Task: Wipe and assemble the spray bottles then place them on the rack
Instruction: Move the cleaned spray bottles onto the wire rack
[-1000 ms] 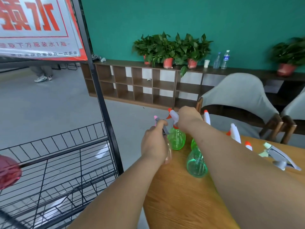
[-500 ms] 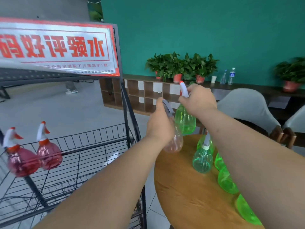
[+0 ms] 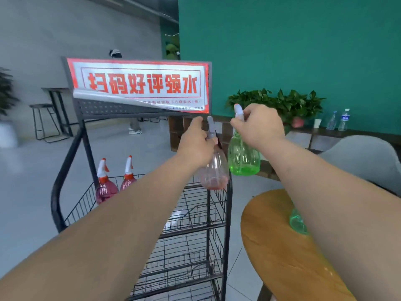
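My left hand (image 3: 196,146) grips the neck of a clear pink spray bottle (image 3: 213,172), held in the air above the right end of the black wire rack (image 3: 208,224). My right hand (image 3: 259,127) grips the white trigger head of a green spray bottle (image 3: 243,158), hanging just right of the pink one. Two pink spray bottles (image 3: 106,187) with white and orange heads stand at the left of the rack's top shelf. Another green bottle (image 3: 297,221) sits on the round wooden table (image 3: 280,253), mostly hidden by my right arm.
A red and white sign (image 3: 138,83) tops the rack. A grey chair (image 3: 364,157) stands behind the table. Potted plants (image 3: 280,103) and water bottles (image 3: 342,119) line a low shelf against the green wall. A person stands far back beyond the sign. Stools stand at far left.
Both hands lifted their bottles off the table and carried them left toward the rack. My view turned left, bringing the rack, its sign and the two pink bottles into sight.
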